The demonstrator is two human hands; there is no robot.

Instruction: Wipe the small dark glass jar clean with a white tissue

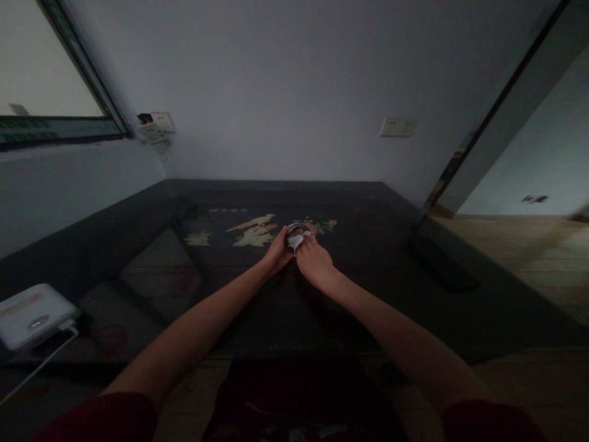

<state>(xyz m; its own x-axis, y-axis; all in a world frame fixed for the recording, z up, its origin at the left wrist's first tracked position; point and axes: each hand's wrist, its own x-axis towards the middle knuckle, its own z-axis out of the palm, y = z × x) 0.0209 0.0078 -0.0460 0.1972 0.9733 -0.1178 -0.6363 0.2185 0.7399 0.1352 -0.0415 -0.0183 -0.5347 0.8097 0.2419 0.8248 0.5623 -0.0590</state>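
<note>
My left hand (278, 252) is closed round the left side of a small, round, shiny vessel (298, 227), which looks like a glass or metal cup. Its exact kind is too dark and small to make out. In my right hand (313, 259) a crumpled white tissue (295, 241) is pinched and pressed against the vessel's opening. Both hands meet just above the dark, glossy table (276, 319), in front of its inlaid picture of a bird and flowers (252, 231). My fingers hide the lower part of the vessel.
A white box-shaped device (37, 313) with a cable (41, 370) sits at the table's left edge. On the right lies a dark, long object (442, 265). Behind the table rises a pale wall (276, 92) with a socket (398, 127). Wooden floor (519, 245) shows at the right.
</note>
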